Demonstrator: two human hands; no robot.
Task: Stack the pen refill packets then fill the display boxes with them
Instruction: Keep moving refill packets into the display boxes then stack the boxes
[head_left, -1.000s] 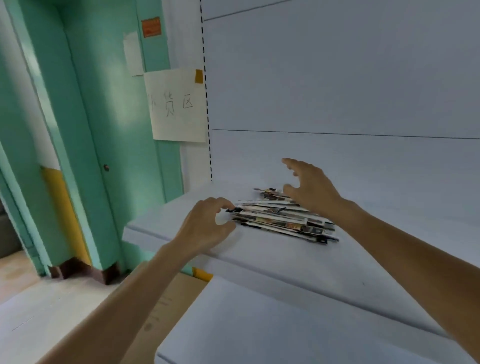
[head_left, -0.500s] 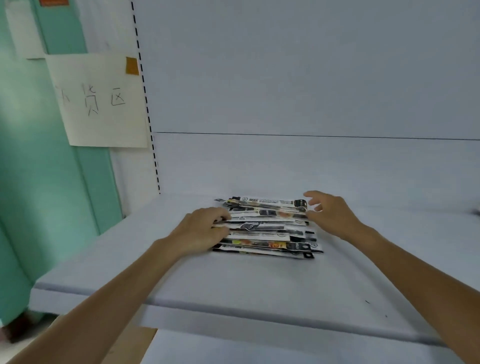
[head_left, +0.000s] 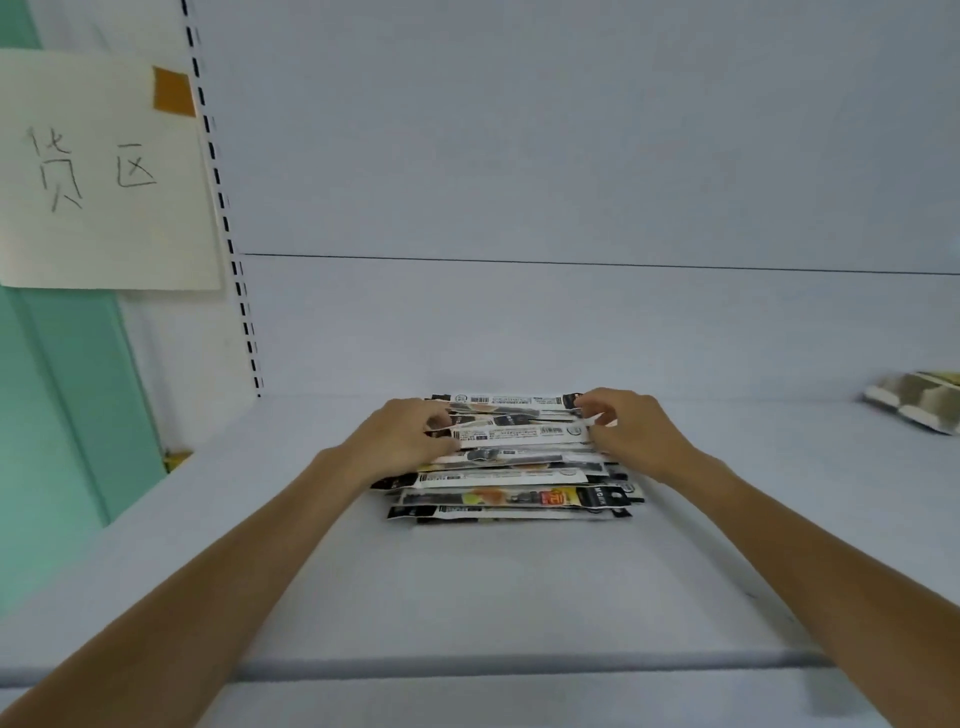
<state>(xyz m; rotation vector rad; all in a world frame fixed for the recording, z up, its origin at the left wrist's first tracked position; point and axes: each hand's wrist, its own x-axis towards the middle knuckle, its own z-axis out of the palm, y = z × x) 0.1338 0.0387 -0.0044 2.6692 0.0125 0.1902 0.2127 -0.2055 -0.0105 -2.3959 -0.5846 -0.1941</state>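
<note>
Handwritten paper sign at left, patterned bundle on the shelf far right.

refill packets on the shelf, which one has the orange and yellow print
The packet second nearest the camera; the rest look mostly black and white.

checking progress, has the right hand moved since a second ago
Yes. The right hand has come down from above the pile of flat printed pen refill packets to pinch a packet at its right end.
</note>
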